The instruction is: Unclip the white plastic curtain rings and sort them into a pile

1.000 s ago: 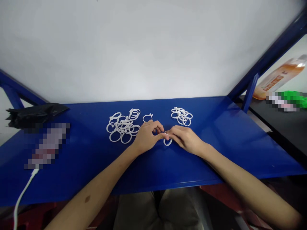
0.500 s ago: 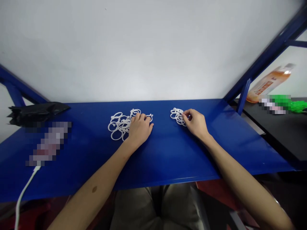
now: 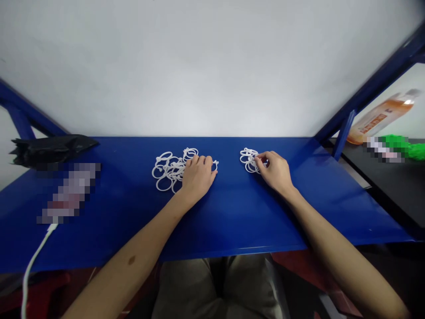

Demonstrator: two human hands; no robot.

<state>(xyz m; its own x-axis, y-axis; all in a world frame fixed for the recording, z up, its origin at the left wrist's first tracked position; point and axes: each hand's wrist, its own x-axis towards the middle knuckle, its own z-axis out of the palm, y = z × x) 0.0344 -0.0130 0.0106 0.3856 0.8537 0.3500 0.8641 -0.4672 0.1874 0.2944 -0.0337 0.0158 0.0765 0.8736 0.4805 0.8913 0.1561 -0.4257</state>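
A larger heap of white rings (image 3: 165, 181), each apparently with a small knob or loop, lies in the middle of the blue table. My left hand (image 3: 198, 177) rests palm down over the heap's right side, fingers slightly apart. One ring (image 3: 215, 165) sticks out beyond its fingers; what is under the palm is hidden. Farther right is a smaller heap of the same white rings (image 3: 248, 156). At its right edge, my right hand (image 3: 274, 172) has thumb and forefinger pinched together on a white ring, which they partly hide.
A black plastic bag (image 3: 53, 149) lies at the back left, near a blurred-out object (image 3: 71, 192) with a white cable (image 3: 35, 261). Blue frame bars rise on both sides. To the right, an orange drink bottle (image 3: 381, 117) and something green (image 3: 395, 144) are on a black surface (image 3: 392, 181).
The view has shifted slightly, so everything sits a little differently in the picture. My hands stay at the same two heaps, with the right fingers still pinched at the smaller one.
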